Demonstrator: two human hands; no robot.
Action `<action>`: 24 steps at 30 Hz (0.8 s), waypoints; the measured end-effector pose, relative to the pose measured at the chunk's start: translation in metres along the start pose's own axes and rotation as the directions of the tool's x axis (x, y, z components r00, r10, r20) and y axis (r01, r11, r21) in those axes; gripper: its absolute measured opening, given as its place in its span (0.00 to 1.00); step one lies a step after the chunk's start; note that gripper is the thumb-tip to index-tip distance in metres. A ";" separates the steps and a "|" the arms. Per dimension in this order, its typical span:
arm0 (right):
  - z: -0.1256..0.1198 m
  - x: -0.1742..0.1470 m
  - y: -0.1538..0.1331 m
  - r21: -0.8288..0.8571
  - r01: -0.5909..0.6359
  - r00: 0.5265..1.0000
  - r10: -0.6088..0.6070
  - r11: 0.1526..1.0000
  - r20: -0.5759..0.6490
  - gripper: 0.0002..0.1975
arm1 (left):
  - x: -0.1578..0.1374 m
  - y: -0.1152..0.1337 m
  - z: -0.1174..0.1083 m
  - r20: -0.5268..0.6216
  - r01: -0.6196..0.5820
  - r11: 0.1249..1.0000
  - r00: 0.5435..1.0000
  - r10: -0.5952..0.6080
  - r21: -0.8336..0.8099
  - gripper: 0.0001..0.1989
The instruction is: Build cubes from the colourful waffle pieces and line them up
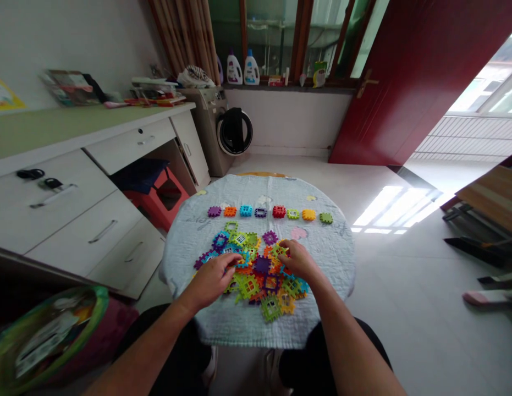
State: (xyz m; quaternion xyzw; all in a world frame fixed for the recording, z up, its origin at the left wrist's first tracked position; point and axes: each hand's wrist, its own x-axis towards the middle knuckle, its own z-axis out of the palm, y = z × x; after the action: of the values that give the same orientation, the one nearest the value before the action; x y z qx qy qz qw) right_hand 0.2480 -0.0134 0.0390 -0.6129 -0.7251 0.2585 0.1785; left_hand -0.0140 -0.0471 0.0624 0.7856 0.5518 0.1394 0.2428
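Both hands rest on heap of coloured toothed plastic tiles (256,269); left hand (212,278) loosely curled, right hand (297,258) pinching a tile (279,251); likely light, stiff; grip by edges.

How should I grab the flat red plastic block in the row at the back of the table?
Pinch the red square plastic block by two opposite toothed edges, coming straight down from above. It lies flat on the quilted cloth, with small gaps to its neighbours, so fingertips fit best at its near and far edges.
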 end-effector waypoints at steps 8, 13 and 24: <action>0.000 0.001 0.002 0.018 0.032 0.999 -0.033 0.999 0.024 0.10 | -0.032 0.003 0.037 -0.161 0.045 0.995 0.985 -0.058 -0.087 0.19; -0.001 0.001 0.002 0.073 -0.006 0.999 0.004 0.997 0.036 0.11 | -0.028 -0.021 0.040 -0.215 0.103 0.989 0.969 -0.124 -0.105 0.18; -0.002 -0.002 0.008 0.022 -0.067 0.997 0.066 0.998 0.045 0.14 | -0.013 -0.028 0.033 -0.304 0.118 0.977 0.937 -0.169 -0.180 0.15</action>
State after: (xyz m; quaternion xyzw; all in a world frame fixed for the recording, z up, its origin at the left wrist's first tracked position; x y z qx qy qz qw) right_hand 0.2560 -0.0136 0.0358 -0.6286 -0.7050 0.2862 0.1610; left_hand -0.0251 -0.0588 0.0204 0.6885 0.6267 0.2896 0.2221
